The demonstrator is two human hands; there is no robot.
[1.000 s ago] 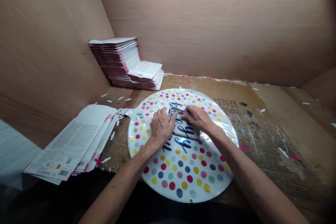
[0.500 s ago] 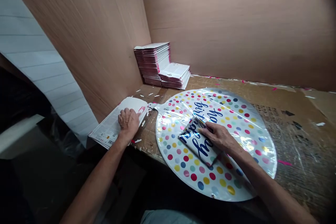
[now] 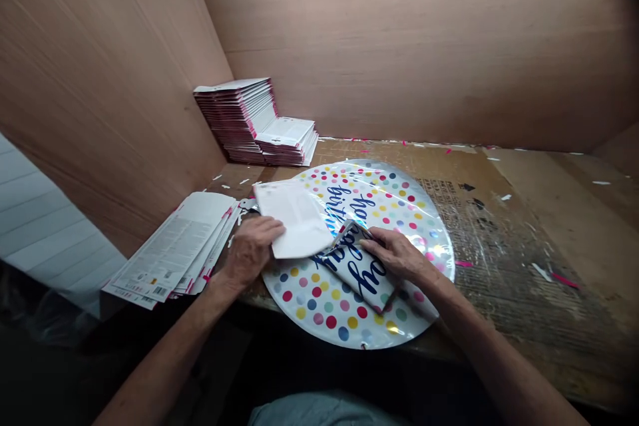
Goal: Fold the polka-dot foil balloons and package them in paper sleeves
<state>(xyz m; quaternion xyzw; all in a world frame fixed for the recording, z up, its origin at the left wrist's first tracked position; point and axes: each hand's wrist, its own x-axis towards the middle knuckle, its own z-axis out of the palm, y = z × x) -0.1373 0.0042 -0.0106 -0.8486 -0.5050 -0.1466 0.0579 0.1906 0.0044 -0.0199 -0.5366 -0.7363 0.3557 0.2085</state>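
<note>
My left hand (image 3: 252, 249) grips the lower left edge of a white card sleeve (image 3: 294, 219), held over the left part of a round dotted foil balloon (image 3: 319, 306). My right hand (image 3: 397, 251) pinches a folded foil balloon (image 3: 362, 273) with dark blue lettering, above the round one. The sleeve's right corner meets or overlaps the folded foil's upper left end; whether one is inside the other I cannot tell. The round balloon lies flat, its neck partly hidden behind the sleeve and my left hand.
A fanned pile of white printed sleeves (image 3: 172, 246) lies at the left front edge. Tall and low stacks of folded sleeves (image 3: 239, 123) stand in the back left corner. Wooden panels rise behind and left of the cardboard-covered table (image 3: 539, 213), where paper scraps are scattered.
My left hand has lifted a white sleeve off the pile and brought it right, to the folded foil. My right hand still holds the foil. The camera view has shifted right.
</note>
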